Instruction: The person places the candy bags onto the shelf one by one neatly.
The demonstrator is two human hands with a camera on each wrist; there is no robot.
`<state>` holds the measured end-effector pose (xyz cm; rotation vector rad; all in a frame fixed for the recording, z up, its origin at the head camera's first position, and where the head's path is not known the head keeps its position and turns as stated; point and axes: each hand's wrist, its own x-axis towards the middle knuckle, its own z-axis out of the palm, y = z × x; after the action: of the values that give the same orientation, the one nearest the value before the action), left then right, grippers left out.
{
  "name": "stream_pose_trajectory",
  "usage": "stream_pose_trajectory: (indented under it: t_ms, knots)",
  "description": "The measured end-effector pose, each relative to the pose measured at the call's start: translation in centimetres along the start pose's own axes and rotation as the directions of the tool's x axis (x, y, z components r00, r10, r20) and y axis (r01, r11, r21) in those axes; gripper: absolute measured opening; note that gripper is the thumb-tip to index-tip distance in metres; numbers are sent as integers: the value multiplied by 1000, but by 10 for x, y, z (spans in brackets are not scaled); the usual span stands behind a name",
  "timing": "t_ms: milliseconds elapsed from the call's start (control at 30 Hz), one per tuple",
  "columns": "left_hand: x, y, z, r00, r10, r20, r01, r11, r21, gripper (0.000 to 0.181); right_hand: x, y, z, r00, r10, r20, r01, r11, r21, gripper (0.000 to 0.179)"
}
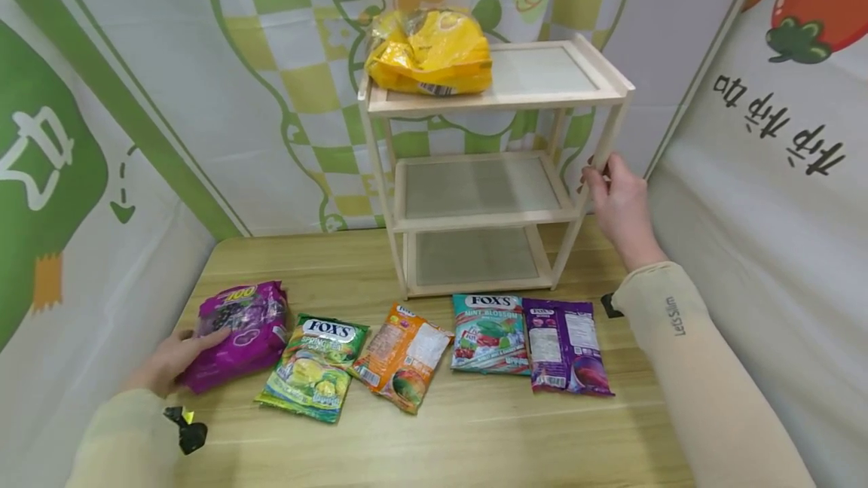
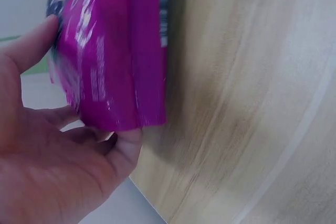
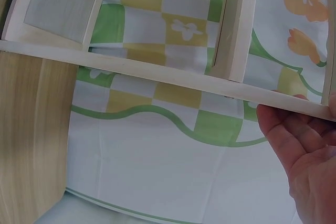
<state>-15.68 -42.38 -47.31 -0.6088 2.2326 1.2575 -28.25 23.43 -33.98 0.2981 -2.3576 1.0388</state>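
Observation:
At the table's left side, my left hand (image 1: pixel 178 356) grips the near end of a magenta candy bag (image 1: pixel 261 341). In the left wrist view the thumb lies along one face of the bag (image 2: pixel 113 61) and the fingers curl under its end. My right hand (image 1: pixel 622 205) holds the front right post of a three-tier wooden shelf (image 1: pixel 484 224), between the top and middle tiers. The right wrist view has the fingers of that hand (image 3: pixel 302 145) curled at the pale wooden post (image 3: pixel 157 72). A yellow bag (image 1: pixel 434 59) lies on the top tier's left half.
In front of the shelf lie a green FOX'S candy bag (image 1: pixel 315 371), an orange one (image 1: pixel 403 360), a teal one (image 1: pixel 490 333) and a purple one (image 1: pixel 570 345) on the wooden table (image 1: pixel 434 450). Printed fabric walls (image 1: pixel 285 119) enclose the back and sides.

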Motion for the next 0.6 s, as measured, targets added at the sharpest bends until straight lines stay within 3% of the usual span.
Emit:
stream_pose_trajectory:
  t_ms: [100, 267, 467, 600]
  knots:
    - [0, -4, -2, 998, -9, 54, 17, 988, -155, 116, 0, -1, 0, 1000, 5, 4, -5, 1000, 1, 26]
    - [-3, -5, -4, 991, -14, 133, 58, 942, -331, 115, -1, -2, 0, 1000, 15, 17, -15, 1000, 0, 26]
    - [-2, 3, -7, 983, -44, 176, 103, 934, -342, 115, 0, -3, -1, 999, 27, 26, -27, 1000, 2, 27]
    - [-1, 8, -10, 976, -25, 218, 107, 922, -372, 108, 0, -3, -1, 999, 25, 20, -25, 1000, -8, 27]
